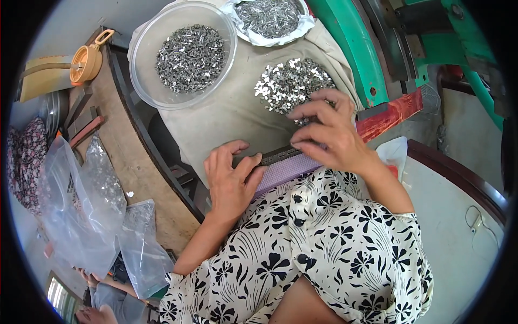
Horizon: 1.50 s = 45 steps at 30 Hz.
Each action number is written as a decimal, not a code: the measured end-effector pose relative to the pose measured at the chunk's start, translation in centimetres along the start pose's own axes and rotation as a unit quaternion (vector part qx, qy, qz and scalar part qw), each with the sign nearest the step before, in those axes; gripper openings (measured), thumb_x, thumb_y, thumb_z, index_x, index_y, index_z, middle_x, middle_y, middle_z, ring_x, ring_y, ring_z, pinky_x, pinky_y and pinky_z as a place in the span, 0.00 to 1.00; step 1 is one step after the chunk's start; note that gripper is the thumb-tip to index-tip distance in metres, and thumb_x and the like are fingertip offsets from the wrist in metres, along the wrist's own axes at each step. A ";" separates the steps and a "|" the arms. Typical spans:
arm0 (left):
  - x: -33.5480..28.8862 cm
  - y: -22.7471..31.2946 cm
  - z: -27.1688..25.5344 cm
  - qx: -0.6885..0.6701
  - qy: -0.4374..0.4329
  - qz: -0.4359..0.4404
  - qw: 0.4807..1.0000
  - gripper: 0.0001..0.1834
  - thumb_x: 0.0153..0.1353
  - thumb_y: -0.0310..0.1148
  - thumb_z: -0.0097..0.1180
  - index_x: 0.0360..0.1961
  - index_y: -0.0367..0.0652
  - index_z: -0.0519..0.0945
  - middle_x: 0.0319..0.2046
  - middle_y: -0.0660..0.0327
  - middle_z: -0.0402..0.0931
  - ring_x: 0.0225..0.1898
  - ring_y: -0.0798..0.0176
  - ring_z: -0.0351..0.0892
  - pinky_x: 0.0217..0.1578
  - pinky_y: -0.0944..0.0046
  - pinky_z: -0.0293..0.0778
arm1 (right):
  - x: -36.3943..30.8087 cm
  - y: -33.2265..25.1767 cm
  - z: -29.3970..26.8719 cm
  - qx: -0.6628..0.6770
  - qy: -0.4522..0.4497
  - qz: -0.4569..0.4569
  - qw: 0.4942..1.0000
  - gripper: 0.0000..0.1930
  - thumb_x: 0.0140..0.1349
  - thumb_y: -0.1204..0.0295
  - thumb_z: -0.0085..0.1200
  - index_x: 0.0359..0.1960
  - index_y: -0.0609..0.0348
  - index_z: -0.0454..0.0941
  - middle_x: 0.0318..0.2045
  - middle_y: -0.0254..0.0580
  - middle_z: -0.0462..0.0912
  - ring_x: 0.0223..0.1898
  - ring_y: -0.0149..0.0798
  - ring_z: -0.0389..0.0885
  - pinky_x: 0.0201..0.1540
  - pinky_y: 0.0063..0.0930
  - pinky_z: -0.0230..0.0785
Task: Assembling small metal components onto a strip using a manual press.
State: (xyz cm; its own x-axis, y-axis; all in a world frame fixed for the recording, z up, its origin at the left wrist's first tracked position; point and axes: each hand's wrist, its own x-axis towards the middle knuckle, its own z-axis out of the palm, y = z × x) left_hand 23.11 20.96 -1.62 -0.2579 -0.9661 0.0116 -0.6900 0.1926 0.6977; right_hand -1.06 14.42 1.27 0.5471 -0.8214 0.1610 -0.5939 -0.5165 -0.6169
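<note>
The right hand (pixel 335 134) and left hand (pixel 229 175) are half curled; whether anything is gripped cannot be told. Between them the dark strip (pixel 277 155) is laid lengthwise; the metal pile (pixel 288 83) is heaped just beyond the nearer, right hand.

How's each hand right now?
Left hand: loosely open, fingertips at the left end of the dark strip.
Right hand: half-curled near the strip; whether it holds anything cannot be told.

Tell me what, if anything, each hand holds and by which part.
The left hand is at the left end of the dark strip; the right hand covers its right part. Whether either grips anything cannot be told.
</note>
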 end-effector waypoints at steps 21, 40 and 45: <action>0.3 0.4 -0.6 0.021 -0.015 0.003 1.000 0.15 0.46 0.32 0.70 0.38 0.47 0.84 0.48 0.61 0.75 0.48 0.56 0.72 0.48 0.56 0.64 | -1.3 -2.3 1.4 -0.113 0.036 0.002 0.993 0.09 0.41 0.64 0.70 0.28 0.38 0.88 0.47 0.22 0.82 0.56 0.46 0.67 0.57 0.40 0.51; 0.2 0.5 -0.5 0.042 -0.011 0.018 0.999 0.15 0.47 0.33 0.69 0.38 0.47 0.84 0.49 0.60 0.75 0.49 0.55 0.72 0.49 0.55 0.64 | -1.4 -2.7 1.5 -0.209 0.004 -0.091 0.974 0.01 0.50 0.68 0.61 0.25 0.47 0.82 0.51 0.23 0.79 0.57 0.36 0.69 0.59 0.40 0.55; 0.3 0.7 -0.7 0.039 -0.027 0.006 0.999 0.16 0.47 0.33 0.69 0.39 0.47 0.83 0.48 0.60 0.74 0.49 0.54 0.72 0.48 0.55 0.64 | 1.6 -0.8 0.3 -0.108 -0.012 -0.028 0.994 0.04 0.43 0.69 0.65 0.21 0.47 0.82 0.48 0.23 0.79 0.59 0.43 0.67 0.57 0.47 0.52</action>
State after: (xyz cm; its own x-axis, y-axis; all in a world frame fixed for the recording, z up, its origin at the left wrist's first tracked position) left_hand 23.04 20.64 -0.62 -0.3016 -0.9532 -0.0200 -0.7370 0.2198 0.6391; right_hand 0.49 13.63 1.76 0.5946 -0.7858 0.1700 -0.6737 -0.6024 -0.4281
